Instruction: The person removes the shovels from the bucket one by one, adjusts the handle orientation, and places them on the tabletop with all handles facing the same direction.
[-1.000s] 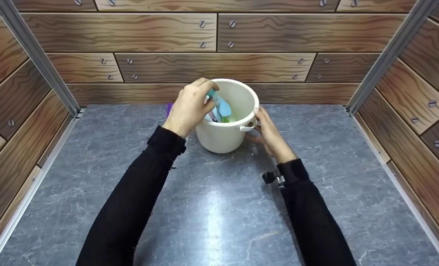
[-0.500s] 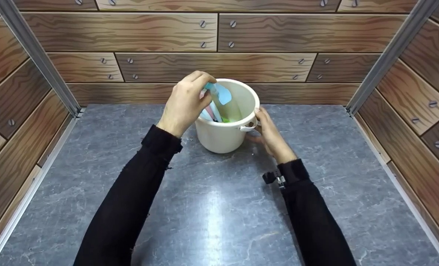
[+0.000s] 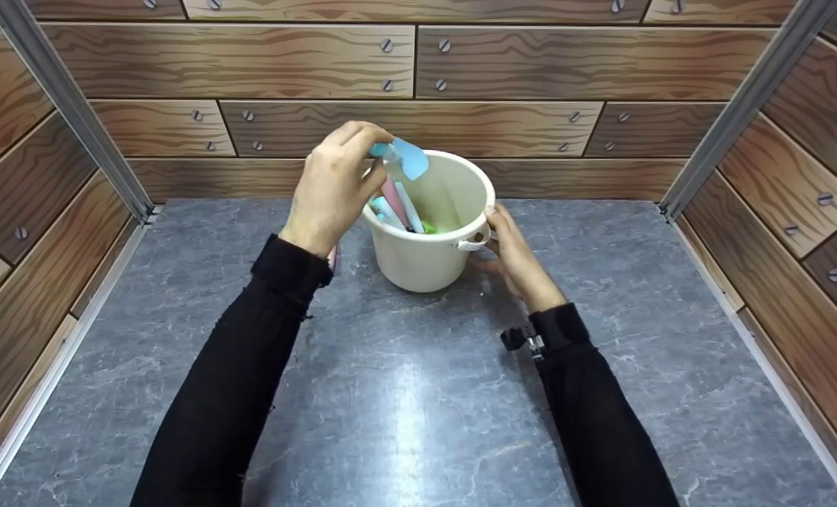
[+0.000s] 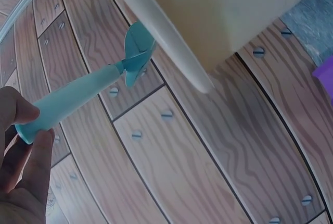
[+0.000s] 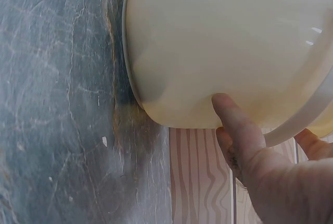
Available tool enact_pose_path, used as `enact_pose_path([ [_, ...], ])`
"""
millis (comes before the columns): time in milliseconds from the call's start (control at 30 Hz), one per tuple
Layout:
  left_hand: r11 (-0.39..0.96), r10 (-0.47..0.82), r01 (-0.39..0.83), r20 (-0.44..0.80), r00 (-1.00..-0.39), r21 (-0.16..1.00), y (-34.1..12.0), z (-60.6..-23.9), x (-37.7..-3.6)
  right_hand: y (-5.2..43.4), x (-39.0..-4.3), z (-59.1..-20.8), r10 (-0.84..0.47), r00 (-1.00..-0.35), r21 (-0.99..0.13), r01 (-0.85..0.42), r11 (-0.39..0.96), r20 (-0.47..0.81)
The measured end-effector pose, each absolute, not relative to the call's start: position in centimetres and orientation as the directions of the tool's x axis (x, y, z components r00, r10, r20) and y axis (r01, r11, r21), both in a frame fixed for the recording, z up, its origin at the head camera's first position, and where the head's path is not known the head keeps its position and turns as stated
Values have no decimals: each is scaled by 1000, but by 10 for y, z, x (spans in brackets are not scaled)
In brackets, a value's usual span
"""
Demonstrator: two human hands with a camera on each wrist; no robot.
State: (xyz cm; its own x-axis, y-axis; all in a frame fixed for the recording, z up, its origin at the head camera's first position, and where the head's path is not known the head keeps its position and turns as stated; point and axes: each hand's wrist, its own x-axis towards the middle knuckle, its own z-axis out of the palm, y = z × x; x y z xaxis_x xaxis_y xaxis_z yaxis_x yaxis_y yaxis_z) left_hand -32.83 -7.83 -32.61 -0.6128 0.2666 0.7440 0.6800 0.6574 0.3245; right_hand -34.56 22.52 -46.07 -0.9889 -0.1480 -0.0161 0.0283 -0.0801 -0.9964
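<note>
White bucket [image 3: 422,264] stands near the far edge of the worktop [image 3: 362,394], the right hand [image 3: 518,260] grasping its rim and side — presumably against tipping. The left hand [image 3: 330,186], its grip beside the rim, pinches the turquoise tool [image 4: 78,98] by its handle end — likely leaving the head free.

The left wrist view's top edge crops the bucket [image 4: 234,10].

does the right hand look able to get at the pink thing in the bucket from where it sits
Probably not without moving: the right hand is against the outside of the bucket, whose wall separates it from the pink thing inside.
</note>
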Motion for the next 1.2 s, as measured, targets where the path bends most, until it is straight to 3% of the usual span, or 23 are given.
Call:
enact_pose_path([
  [567, 676, 168, 661, 805, -569, 327, -111, -316, -331, 225, -347, -462, -143, -990, -998, 24, -65, -15],
  [1200, 706, 63, 571, 766, -640, 419, -152, -342, -341, 225, -347, -462, -144, -989, -998, 24, -66, -14],
])
